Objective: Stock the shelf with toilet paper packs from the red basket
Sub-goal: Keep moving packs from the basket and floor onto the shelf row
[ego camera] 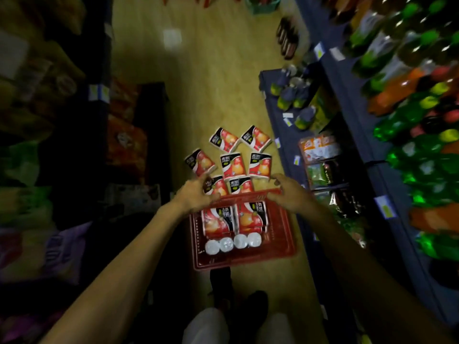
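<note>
Seven toilet paper packs (233, 167) lay loose on the floor (211, 95) just beyond both hands, and more lay in the red basket (285, 234) beneath the wrists. The left hand (196, 192) curled over the nearest floor pack at the basket's far rim; whether that grip had closed could not be told. The right hand (285, 192) hovered, fingers loosely bent, holding nothing, just beside another pack. Taking each pack across its short sides, thumb opposite fingers, would probably suit the slippery wrap best, before turning to the shelf (285, 135) right of the grip.
</note>
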The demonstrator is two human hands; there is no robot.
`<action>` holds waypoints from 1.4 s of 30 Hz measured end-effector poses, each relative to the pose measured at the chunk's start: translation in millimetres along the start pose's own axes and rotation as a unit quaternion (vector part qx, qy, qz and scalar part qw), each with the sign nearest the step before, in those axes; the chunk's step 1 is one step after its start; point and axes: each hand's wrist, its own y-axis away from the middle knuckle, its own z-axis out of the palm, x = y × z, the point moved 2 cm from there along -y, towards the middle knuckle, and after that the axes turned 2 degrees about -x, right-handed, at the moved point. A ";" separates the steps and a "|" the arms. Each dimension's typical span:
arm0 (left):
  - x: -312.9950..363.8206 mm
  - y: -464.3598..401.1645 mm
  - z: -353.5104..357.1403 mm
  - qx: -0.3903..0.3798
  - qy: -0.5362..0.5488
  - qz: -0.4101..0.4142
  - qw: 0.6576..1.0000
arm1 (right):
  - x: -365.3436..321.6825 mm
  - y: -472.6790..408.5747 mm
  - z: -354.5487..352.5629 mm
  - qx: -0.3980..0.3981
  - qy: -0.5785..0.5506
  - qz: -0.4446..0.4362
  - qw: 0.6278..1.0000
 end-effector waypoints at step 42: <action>-260.0 -341.5 369.4 -0.078 -0.217 0.023 0.973 | 362.0 -273.3 324.5 0.059 -0.030 -0.038 0.997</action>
